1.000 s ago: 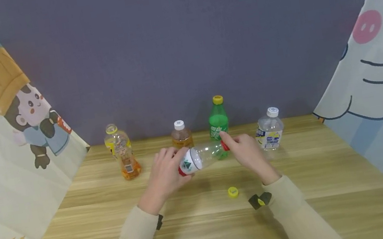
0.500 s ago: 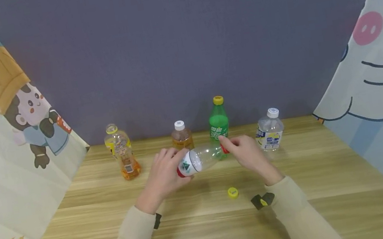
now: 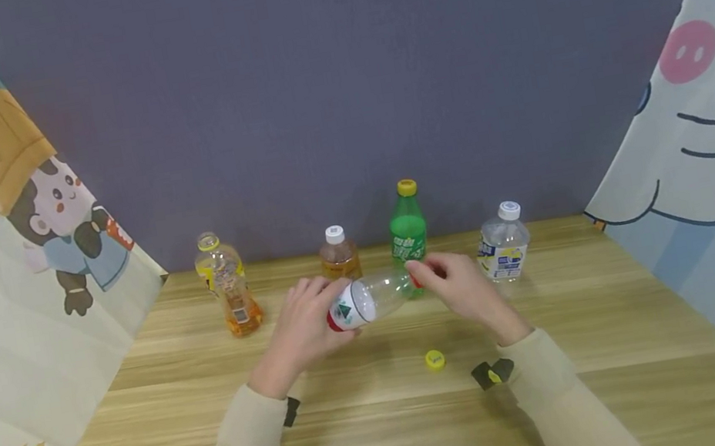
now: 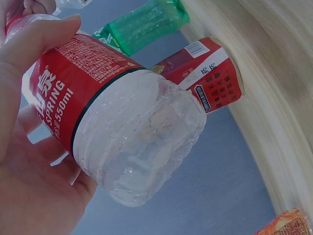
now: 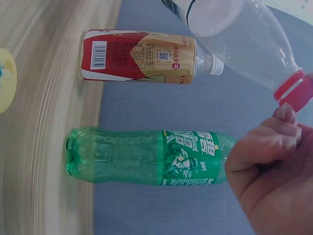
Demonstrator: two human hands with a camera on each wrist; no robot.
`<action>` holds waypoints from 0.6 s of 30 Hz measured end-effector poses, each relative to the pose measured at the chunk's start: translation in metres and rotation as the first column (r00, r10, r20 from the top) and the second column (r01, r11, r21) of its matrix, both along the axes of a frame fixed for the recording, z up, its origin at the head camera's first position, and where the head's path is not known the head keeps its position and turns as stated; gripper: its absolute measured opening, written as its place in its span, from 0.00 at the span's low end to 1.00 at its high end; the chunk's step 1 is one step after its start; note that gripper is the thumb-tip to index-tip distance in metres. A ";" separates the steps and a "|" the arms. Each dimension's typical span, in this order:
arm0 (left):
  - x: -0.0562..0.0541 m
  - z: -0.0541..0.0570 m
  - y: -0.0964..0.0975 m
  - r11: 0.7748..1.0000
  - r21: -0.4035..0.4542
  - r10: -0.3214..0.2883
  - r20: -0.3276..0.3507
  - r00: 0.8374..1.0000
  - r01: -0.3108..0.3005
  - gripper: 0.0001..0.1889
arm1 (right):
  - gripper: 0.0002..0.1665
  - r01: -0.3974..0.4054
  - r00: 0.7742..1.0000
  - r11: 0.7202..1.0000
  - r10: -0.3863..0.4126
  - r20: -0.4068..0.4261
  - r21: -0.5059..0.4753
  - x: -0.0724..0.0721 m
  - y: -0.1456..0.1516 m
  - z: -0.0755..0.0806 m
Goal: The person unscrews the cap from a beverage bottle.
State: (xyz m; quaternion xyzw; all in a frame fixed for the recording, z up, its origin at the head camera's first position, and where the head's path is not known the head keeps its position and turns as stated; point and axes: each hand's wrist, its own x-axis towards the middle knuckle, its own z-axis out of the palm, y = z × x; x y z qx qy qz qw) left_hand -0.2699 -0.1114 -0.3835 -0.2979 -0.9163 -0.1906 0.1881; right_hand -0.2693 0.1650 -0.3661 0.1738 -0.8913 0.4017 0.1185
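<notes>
A clear plastic water bottle (image 3: 381,295) with a red and white label lies nearly level in the air above the table. My left hand (image 3: 308,317) grips it around the label near its base, and the ribbed clear bottom (image 4: 142,137) faces the left wrist camera. At the neck, my right hand (image 3: 462,288) pinches the red bottle cap (image 5: 295,91) between thumb and fingers; the cap sits at the mouth of the bottle. Behind the hands stand a green soda bottle (image 3: 407,227) with a yellow cap and a brown drink bottle (image 3: 339,257) with a white cap.
A yellow bottle cap (image 3: 435,359) lies on the wooden table (image 3: 391,436) in front of the hands. At the left stands an uncapped bottle with orange liquid (image 3: 242,315). A clear bottle with a white cap (image 3: 504,242) stands at the right.
My right hand's fingers have turned slightly at the red cap. The bottle and its neck have shifted a little left and down. The standing bottles have not moved.
</notes>
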 end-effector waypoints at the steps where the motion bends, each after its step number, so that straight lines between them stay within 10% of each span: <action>1: 0.000 0.000 0.000 1.000 0.004 -0.001 0.003 1.000 0.001 0.37 | 0.26 -0.006 1.000 1.000 0.006 -0.001 -0.004 0.000 0.000 0.000; 9: -0.001 -0.001 -0.001 1.000 0.005 -0.009 0.003 1.000 0.009 0.37 | 0.29 0.038 0.999 0.999 -0.038 -0.005 -0.022 0.001 -0.002 0.000; 18: -0.002 -0.002 -0.003 1.000 -0.026 -0.005 -0.093 0.996 0.002 0.38 | 0.41 0.176 0.965 0.984 -0.170 0.201 -0.012 0.004 -0.007 0.005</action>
